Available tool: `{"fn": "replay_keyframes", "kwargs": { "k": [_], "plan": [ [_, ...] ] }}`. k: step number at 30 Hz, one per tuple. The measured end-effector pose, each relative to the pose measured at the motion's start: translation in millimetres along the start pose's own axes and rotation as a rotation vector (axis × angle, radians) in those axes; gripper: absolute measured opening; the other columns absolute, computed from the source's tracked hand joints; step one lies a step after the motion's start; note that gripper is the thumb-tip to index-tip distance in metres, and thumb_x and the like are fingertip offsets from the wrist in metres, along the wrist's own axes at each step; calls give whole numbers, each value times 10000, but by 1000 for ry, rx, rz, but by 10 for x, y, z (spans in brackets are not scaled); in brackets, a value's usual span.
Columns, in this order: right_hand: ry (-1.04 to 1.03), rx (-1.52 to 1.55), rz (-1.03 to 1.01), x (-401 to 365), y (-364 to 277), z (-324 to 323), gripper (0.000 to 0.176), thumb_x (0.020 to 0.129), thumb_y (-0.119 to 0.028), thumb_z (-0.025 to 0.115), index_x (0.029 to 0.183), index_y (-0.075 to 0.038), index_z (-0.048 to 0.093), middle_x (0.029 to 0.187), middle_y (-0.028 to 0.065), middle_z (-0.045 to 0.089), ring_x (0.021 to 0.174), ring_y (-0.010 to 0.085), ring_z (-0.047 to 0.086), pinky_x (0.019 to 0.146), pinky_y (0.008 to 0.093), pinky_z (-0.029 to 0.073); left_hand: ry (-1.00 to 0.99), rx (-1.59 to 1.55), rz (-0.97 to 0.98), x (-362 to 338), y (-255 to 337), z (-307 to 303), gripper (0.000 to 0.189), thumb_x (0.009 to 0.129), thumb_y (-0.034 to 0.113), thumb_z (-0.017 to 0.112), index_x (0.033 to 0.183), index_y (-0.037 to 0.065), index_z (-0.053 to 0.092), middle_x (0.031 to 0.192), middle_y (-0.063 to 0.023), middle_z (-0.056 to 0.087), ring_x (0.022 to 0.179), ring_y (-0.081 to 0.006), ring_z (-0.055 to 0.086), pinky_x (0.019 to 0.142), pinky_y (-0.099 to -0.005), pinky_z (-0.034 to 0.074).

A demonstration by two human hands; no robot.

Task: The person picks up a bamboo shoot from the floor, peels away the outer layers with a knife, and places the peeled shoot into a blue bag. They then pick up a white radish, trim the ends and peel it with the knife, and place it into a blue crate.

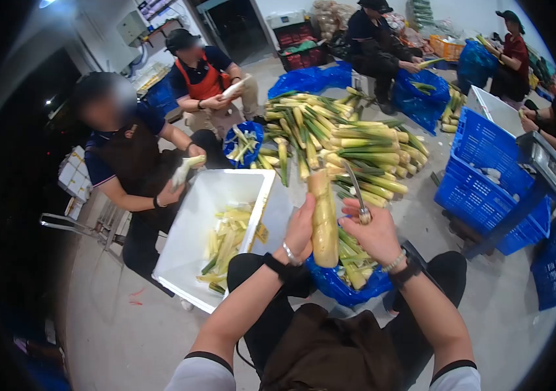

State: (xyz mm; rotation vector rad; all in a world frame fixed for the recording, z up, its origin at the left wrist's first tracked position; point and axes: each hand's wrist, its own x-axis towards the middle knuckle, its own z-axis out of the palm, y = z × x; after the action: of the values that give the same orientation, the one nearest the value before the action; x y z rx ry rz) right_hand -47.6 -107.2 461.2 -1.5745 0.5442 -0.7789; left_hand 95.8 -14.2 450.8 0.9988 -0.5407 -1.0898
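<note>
Upright in front of my lap stands a thick, pale yellow-green stalk (pixel 325 225), with my left hand (pixel 300 228) wrapped against its left side. My right hand (pixel 374 229), just right of the stalk, grips a peeling tool (pixel 364 214) with a metal end and a thin curved metal part rising up and left. Below both hands is a blue bag (pixel 349 298) holding green and yellow peelings (pixel 356 270). A large heap of stalks (pixel 362 150) lies on the floor beyond my hands.
A white box (pixel 183 260) with peelings stands at my left. Two co-workers (pixel 137 159) (pixel 203 78) sit at the left, each holding a pale stalk. Others (pixel 372 42) sit farther back. Blue crates (pixel 493 202) stand at the right.
</note>
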Motion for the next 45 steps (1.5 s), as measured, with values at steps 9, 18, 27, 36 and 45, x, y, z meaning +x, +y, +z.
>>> {"fn": "replay_keyframes", "kwargs": {
  "k": [9,18,27,36,45],
  "plan": [
    [50,-153,197,147,506,-159,398,710,-252,701,973,41,647,755,144,679,672,204,667,631,299,513,-123,77,-10,399,-591,106,589,972,512,317,1168,0,533,1051,-107,619,919,-183,621,813,-304,513],
    [53,-555,156,227,636,114,379,657,-208,653,931,55,646,726,227,645,663,330,653,614,369,510,317,592,264,474,-1118,-273,573,983,468,368,948,-39,633,898,-107,650,759,-128,588,687,-263,468],
    [73,-244,311,321,785,113,265,682,-144,629,843,65,651,674,166,653,616,251,648,592,343,499,335,59,-192,489,-823,-309,646,932,583,358,1048,-7,593,904,-97,650,785,-168,645,737,-291,527],
    [383,-97,464,344,1109,-158,226,712,-127,620,747,97,636,627,137,640,497,184,616,473,305,490,187,1036,104,374,-1300,-334,741,897,555,482,1289,-67,388,1203,-289,422,1117,-368,449,987,-378,359],
    [235,-136,447,276,1076,-175,346,706,-116,617,954,122,571,701,143,649,556,217,639,509,326,500,150,883,49,401,-1306,-195,564,928,514,444,877,-28,594,670,-228,600,634,-370,607,605,-438,467]
  ]
}}
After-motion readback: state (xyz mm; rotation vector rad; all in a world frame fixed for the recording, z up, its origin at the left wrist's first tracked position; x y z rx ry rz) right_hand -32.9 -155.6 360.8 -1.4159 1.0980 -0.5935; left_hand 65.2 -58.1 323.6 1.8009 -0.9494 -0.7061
